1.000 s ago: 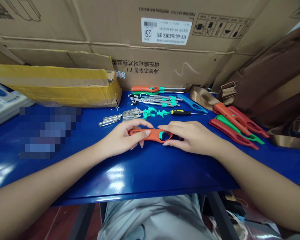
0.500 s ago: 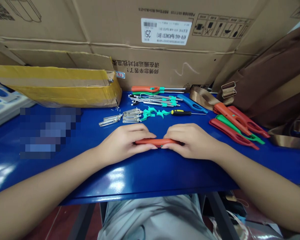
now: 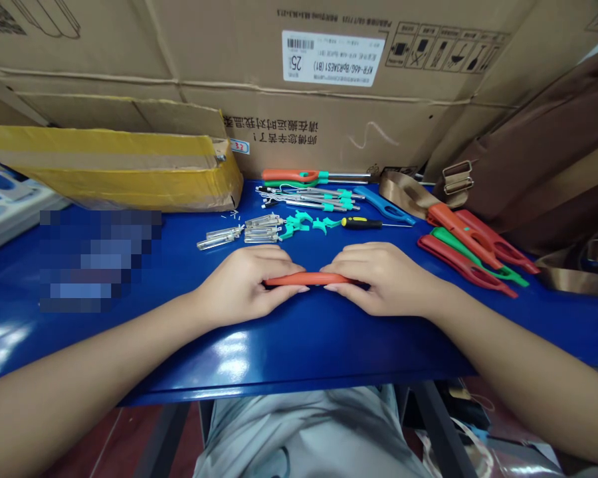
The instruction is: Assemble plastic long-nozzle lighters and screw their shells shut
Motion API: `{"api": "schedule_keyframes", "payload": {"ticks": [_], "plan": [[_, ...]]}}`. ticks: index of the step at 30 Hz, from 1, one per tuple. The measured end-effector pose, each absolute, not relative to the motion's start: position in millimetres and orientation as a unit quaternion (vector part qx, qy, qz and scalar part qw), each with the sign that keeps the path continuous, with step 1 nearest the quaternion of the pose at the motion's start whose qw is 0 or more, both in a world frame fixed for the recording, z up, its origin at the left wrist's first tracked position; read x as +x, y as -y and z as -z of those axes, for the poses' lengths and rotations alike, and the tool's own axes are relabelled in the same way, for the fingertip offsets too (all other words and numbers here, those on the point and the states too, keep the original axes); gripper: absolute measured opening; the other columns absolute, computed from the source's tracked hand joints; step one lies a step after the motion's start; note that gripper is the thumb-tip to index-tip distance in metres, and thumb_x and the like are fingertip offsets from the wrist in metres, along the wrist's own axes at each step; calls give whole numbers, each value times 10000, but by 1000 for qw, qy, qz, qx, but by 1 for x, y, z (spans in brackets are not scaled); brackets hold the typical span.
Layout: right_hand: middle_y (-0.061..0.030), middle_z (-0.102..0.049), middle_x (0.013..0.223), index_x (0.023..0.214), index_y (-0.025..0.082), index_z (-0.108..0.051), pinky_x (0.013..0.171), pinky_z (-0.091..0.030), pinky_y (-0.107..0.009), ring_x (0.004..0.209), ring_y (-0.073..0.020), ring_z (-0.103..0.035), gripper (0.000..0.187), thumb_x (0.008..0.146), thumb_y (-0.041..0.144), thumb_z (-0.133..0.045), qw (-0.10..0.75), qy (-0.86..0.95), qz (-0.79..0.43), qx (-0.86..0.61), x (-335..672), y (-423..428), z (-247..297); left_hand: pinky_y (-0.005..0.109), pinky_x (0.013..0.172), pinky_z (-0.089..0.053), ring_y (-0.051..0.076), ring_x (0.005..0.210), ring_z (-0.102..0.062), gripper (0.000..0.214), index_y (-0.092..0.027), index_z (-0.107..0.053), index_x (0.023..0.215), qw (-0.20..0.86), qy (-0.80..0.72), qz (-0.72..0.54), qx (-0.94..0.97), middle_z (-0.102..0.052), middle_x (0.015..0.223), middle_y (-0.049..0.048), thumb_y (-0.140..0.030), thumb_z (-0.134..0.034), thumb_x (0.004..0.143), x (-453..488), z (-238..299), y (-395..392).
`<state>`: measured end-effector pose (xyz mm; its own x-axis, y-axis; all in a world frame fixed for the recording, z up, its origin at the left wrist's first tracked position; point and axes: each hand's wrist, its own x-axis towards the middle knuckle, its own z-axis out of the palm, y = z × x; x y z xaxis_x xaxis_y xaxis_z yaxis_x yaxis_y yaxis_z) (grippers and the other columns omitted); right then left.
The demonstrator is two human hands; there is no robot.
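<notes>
Both hands grip an orange plastic lighter casing (image 3: 309,279) just above the blue table, near its front edge. My left hand (image 3: 252,282) pinches the left end between thumb and fingers. At the other end, my right hand (image 3: 379,279) has its thumb below and its fingers over the top. The casing lies edge-on to me, so its inside is hidden. Beyond the hands are clear fuel tanks (image 3: 262,229), turquoise triggers (image 3: 296,224) and a black-and-yellow screwdriver (image 3: 361,223).
Metal lighter rods with wires (image 3: 319,199) lie behind the triggers, near an orange lighter (image 3: 289,176). A blue casing (image 3: 386,204) is at centre right. Several red, orange and green casings (image 3: 466,236) are stacked rightward. A taped carton (image 3: 169,189) stands back left.
The orange casing has turned slightly in my hands, and more of its upper edge shows between them. My fingers have shifted a little. The other parts stay in place.
</notes>
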<state>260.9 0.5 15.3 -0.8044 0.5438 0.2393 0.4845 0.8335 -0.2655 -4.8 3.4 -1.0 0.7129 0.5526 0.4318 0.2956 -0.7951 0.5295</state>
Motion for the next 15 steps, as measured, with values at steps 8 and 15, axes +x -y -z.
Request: {"api": "schedule_keyframes", "payload": {"ticks": [8,15], "plan": [[-52,-774,976,1081,178,-752,790,-473,-312,899,-204,-703,300,1014,408,-572,141,941,-77,-298,265,-5,-16,281,766,-505,162,805,-663,201,-154,-760,1105,158,-241,-291,912,-750,929,52,-258,-654,969,-11,-3,-9],[-39,-738,793,885,174,-735,665,-388,-313,728,-194,-674,286,1009,352,-549,88,929,-15,-358,273,-11,-17,291,807,-506,179,864,-667,204,-128,-720,1083,96,-261,-274,921,-730,948,64,-283,-648,972,-23,-9,-21]]}}
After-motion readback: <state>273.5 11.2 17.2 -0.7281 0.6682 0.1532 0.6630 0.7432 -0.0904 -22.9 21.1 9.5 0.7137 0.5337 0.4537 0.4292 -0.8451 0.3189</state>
